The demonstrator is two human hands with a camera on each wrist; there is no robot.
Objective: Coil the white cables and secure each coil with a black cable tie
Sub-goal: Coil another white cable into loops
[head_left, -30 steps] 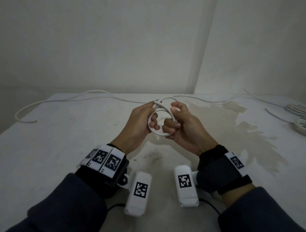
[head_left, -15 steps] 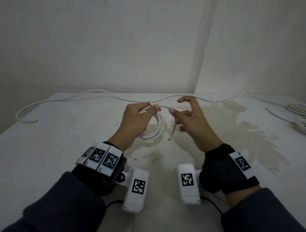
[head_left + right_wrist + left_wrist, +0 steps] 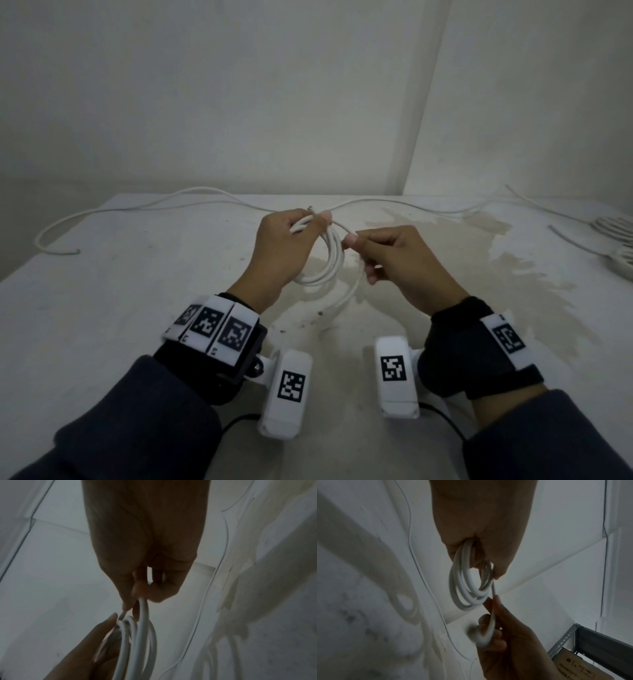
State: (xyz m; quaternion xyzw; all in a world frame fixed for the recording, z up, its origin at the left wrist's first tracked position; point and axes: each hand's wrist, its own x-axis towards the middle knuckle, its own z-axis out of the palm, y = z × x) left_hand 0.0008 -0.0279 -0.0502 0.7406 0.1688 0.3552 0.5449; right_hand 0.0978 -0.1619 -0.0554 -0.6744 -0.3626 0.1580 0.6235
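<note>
Hands are shown raised above the stained white tabletop [image 3: 144,308], nearest the viewer, with wrist-worn white camera housings [image 3: 286,394] below them. A small coil of round white cable [image 3: 330,263] is held at its top by the left hand [image 3: 284,250]; the grip is narrow, thumb and fingers being pinched round the gathered turns, and the loops hang free beneath it. The right hand [image 3: 400,263] is just beside the coil, its grip likewise narrow: the free run of the same cable [image 3: 143,609] is pinched between thumb and fingertips [image 3: 351,238], and a short slack length [image 3: 352,291] curves down beneath. No black cable tie can be made out in any view.

The step in hand is judged to be the winding of the remaining tail onto the coil. It is done well if each new turn is laid to match the hanging loops, the tail is fed with light tension so that no twist is built in, and the left pinch is opened only enough to admit the new turn, lest the earlier loops spring apart.

Farther off, a long thin white cable [image 3: 137,207] is laid loosely across the back of the tabletop, and other coiled white cables [image 3: 616,228] rest at the far right edge.
</note>
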